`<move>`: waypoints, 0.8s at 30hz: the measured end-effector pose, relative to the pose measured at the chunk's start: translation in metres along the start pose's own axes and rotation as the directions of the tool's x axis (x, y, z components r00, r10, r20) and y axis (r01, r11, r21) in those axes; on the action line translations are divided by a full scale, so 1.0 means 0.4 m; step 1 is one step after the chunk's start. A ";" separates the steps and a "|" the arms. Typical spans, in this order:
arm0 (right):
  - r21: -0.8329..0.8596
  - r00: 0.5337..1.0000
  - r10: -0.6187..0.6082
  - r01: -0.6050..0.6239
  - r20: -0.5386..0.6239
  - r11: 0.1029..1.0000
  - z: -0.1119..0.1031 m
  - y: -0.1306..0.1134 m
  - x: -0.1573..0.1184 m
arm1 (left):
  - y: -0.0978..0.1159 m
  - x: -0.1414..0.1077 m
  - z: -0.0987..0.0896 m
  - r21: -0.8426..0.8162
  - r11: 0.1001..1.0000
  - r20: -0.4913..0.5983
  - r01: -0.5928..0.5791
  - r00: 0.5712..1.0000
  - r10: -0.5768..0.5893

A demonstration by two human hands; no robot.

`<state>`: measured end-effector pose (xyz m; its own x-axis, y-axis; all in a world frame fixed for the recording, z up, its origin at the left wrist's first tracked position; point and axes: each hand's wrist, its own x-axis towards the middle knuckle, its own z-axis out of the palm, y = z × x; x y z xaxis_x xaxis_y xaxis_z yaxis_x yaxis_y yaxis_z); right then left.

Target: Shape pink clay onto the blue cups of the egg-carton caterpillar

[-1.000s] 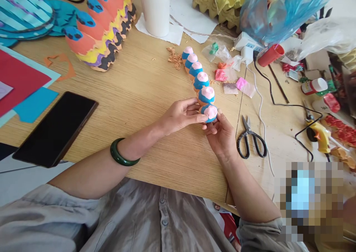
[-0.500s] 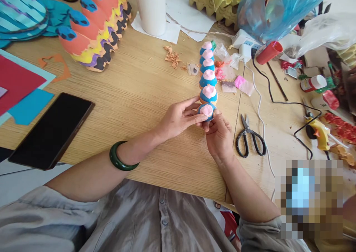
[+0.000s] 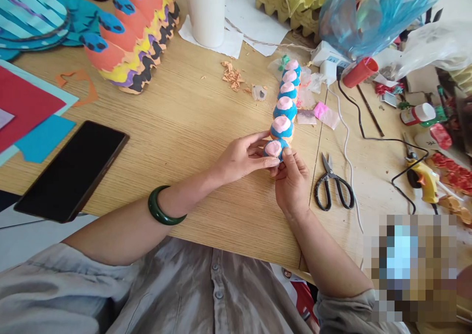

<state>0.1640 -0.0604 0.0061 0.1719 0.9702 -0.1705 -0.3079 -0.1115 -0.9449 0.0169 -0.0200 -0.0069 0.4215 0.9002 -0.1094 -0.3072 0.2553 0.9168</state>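
A chain of painted egg-carton cups (image 3: 283, 110) lies along the wooden table (image 3: 191, 103), each cup with a pink top, blue band and orange base. Its nearest cup (image 3: 275, 149) sits between my hands. My left hand (image 3: 243, 158) pinches that cup from the left with its fingertips. My right hand (image 3: 293, 184) grips it from below, with the thumb on its right side. The cup's underside is hidden by my fingers. A green bangle (image 3: 162, 208) circles my left wrist.
Black-handled scissors (image 3: 334, 186) lie right of my right hand, and a black phone (image 3: 72, 171) lies far left. A painted egg-carton craft (image 3: 129, 44) stands at the back. Wood shavings (image 3: 231, 75), a white cable (image 3: 346, 152) and a yellow glue gun (image 3: 422, 177) are also on the table.
The far end of the chain has swung to the right, from leaning left to leaning right. My hands have stayed almost in place, still on the nearest cup.
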 end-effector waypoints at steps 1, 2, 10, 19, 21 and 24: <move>-0.004 1.000 -0.009 0.009 0.002 1.000 -0.001 -0.001 0.002 | 0.002 0.002 -0.001 -0.037 0.999 0.025 0.011 1.000 -0.010; -0.008 1.000 -0.015 0.015 0.006 1.000 -0.002 -0.002 0.004 | 0.004 0.003 -0.001 -0.074 0.997 0.054 0.023 0.998 -0.019; -0.033 0.999 -0.045 0.046 0.030 0.998 0.000 -0.010 -0.004 | 0.027 0.007 0.006 -0.181 0.983 0.168 0.044 0.986 -0.014; -0.092 0.995 -0.092 0.095 0.035 0.991 0.008 -0.010 -0.018 | 0.005 0.003 -0.005 -0.033 0.999 0.095 -0.025 0.995 0.028; -0.092 0.995 -0.095 0.098 0.033 0.991 0.007 -0.008 -0.017 | 0.003 0.001 -0.003 -0.004 0.999 0.064 -0.035 0.997 0.035; -0.094 0.997 -0.071 0.074 0.033 0.993 0.005 -0.006 -0.015 | 0.005 -0.005 0.001 0.070 0.997 0.007 -0.041 0.999 0.041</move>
<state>0.1619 -0.0654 0.0101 0.1620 0.9824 -0.0931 -0.2047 -0.0588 -0.9771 0.0160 -0.0214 -0.0048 0.4150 0.9072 -0.0691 -0.2635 0.1925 0.9453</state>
